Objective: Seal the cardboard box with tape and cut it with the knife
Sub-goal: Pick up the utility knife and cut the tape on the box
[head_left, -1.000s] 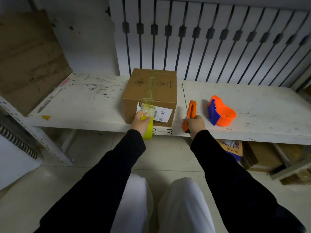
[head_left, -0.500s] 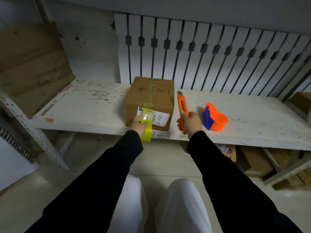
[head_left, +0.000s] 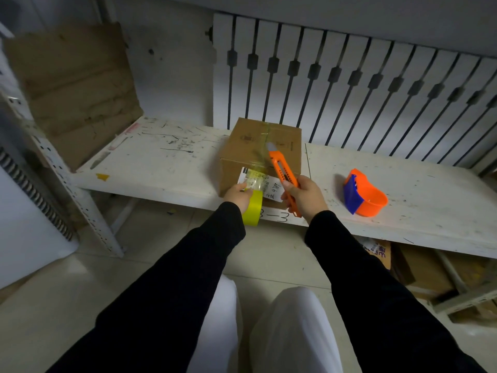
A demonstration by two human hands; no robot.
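A brown cardboard box [head_left: 250, 146] stands on the white shelf [head_left: 161, 162], with a strip of clear tape running over its top and down its front across a white label [head_left: 271, 187]. My left hand [head_left: 238, 196] grips a yellow tape roll [head_left: 252, 208] at the box's front lower edge, and the tape stretches from the roll up the box. My right hand [head_left: 305, 196] holds an orange utility knife [head_left: 282, 173], its blade extended and pointing up-left over the box's front top edge, close to the tape.
An orange and blue tape dispenser [head_left: 364, 193] lies on the shelf to the right of the box. Flattened cardboard [head_left: 75, 84] leans at the left end. A white radiator [head_left: 349, 84] backs the shelf. More boxes [head_left: 419, 270] sit under it on the right.
My right hand lifted the knife from the shelf and swung it left, from beside the box to over its front edge. My left hand stayed on the tape roll.
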